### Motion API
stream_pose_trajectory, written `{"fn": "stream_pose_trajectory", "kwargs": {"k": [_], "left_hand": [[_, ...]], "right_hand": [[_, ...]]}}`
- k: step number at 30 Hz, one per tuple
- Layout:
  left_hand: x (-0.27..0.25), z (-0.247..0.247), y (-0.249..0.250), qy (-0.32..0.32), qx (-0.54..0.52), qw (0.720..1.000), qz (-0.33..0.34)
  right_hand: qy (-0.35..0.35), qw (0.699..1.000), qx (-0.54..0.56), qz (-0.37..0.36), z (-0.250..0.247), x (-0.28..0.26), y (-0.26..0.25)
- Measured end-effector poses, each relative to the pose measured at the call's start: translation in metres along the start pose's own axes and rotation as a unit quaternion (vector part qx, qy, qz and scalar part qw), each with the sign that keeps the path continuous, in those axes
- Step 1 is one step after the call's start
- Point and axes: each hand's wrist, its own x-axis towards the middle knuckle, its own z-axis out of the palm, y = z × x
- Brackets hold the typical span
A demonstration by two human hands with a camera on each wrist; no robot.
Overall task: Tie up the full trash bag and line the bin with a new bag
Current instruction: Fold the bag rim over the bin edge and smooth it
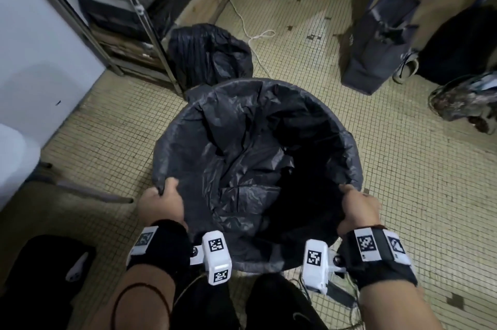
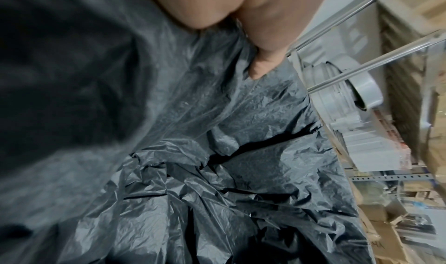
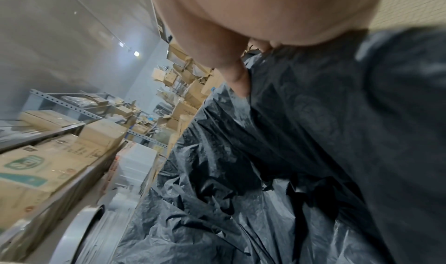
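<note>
bin (image 1: 352, 168): centre of tiled floor | new bag (image 1: 242, 146): draped inside bin, hem over far rim | left hand (image 1: 161, 201), right hand (image 1: 356, 208): each pinching hem at near rim | tied bag (image 1: 209, 52): behind bin | risk: thin film tears or slips off rim if overstretched

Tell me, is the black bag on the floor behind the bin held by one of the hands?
No. Both the left hand and the right hand grip the new bag at the bin's near rim, while the tied bag lies untouched beyond.
</note>
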Motion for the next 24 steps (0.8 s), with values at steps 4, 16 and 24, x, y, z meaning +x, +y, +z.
{"fn": "stream_pose_trajectory", "kwargs": {"k": [4, 16, 24], "left_hand": [[-0.03, -0.011, 0.027, 0.027, -0.046, 0.999, 0.002], [-0.062, -0.027, 0.094, 0.064, -0.117, 0.991, -0.012], [-0.007, -0.013, 0.133, 0.093, -0.201, 0.974, -0.044]], "right_hand": [[-0.017, 1.0, -0.001, -0.014, -0.027, -0.018, -0.029], [-0.064, 0.995, 0.004, -0.07, -0.045, -0.04, -0.131], [-0.093, 0.992, -0.015, -0.089, 0.021, -0.041, -0.203]]}}
